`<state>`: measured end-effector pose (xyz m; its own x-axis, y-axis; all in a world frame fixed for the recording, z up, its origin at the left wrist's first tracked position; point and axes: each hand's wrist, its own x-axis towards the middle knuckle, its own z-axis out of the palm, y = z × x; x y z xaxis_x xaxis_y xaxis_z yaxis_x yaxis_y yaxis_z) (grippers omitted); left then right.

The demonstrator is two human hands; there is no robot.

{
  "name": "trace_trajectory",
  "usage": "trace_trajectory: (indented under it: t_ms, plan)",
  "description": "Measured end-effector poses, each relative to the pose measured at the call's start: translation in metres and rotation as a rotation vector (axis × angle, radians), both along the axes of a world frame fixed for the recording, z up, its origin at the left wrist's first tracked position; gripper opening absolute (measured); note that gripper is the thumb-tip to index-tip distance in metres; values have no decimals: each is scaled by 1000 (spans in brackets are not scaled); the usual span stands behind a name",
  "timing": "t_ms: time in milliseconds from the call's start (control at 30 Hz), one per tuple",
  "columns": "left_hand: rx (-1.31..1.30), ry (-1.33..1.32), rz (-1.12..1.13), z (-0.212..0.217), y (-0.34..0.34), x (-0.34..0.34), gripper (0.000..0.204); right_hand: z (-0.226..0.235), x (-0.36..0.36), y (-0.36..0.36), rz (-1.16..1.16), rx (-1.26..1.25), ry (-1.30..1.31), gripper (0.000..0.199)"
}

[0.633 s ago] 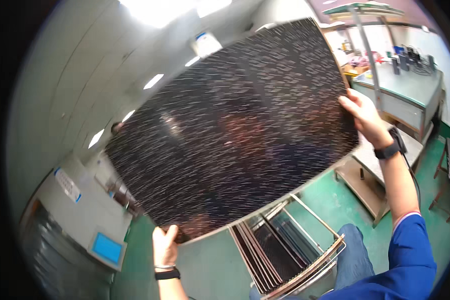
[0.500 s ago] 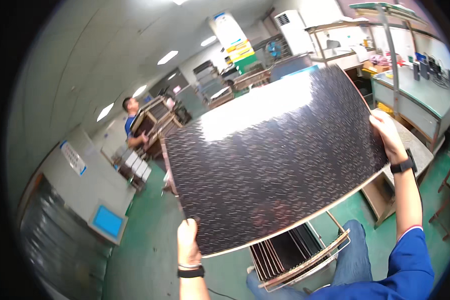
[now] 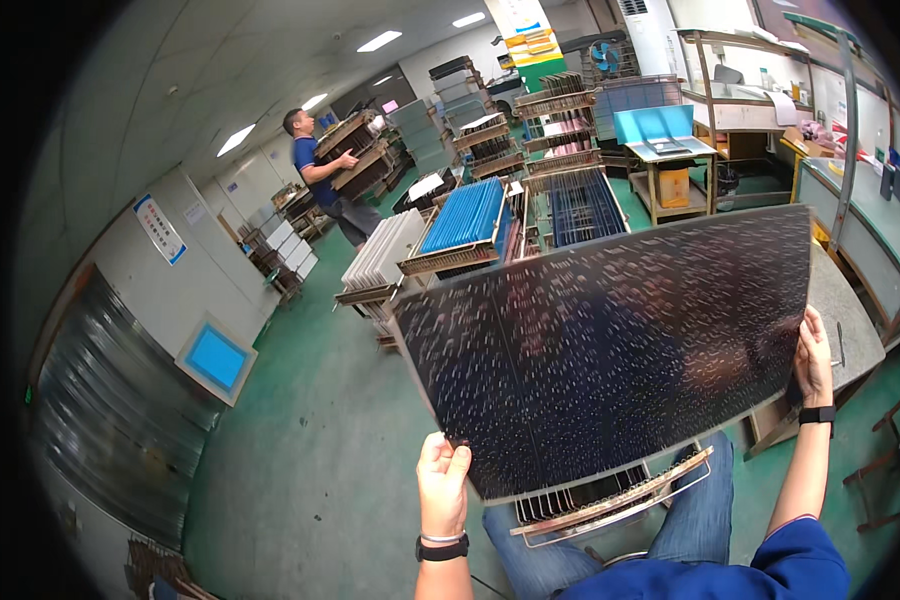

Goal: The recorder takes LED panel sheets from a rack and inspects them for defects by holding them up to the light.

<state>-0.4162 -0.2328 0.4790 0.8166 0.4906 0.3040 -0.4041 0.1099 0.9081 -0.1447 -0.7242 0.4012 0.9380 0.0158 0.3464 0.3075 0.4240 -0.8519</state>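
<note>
A large dark rectangular panel (image 3: 610,350), covered in small pale flecks, is held up in front of me with its face toward me. My left hand (image 3: 444,484) grips its lower left corner, thumb on the near face. At the right edge, my right hand (image 3: 813,358) is closed on the panel, fingers against its side. Below the panel, a rack with a wire-loop rail (image 3: 620,495) stands between my knees; slots show along it, and the panel hides most of the rest.
Racks of blue panels (image 3: 467,215) and white panels (image 3: 385,250) stand ahead. At the far left, a person (image 3: 320,175) in a blue shirt carries a rack. A grey-topped table (image 3: 850,320) is by my right hand, with a workbench (image 3: 870,215) beyond.
The panel has tilted so its bright ceiling reflection is gone, and it sits lower and further right in view. Both hands keep their grip. The view has shifted, showing more racks ahead.
</note>
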Motion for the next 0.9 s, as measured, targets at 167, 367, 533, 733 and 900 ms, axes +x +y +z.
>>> trace_trajectory:
  t_ms: [167, 367, 533, 733, 900]
  plan:
    - [148, -58, 58, -15, 4, 1, 9, 48, -25, 56, 35, 216, -33, 36]
    - [-233, 102, -36, -45, 1, -14, 23, 75, -50, 115, 136, 260, -103, 38]
    - [-690, -15, -54, -32, -16, -17, 24, 77, -59, 129, 176, 264, -105, 40]
    - [-715, 200, -84, -91, -11, -19, 26, 39, -55, 117, 268, 340, -74, 45]
    - [-918, 67, -63, -83, -35, -1, 16, 51, -93, 149, 439, 369, -80, 60]
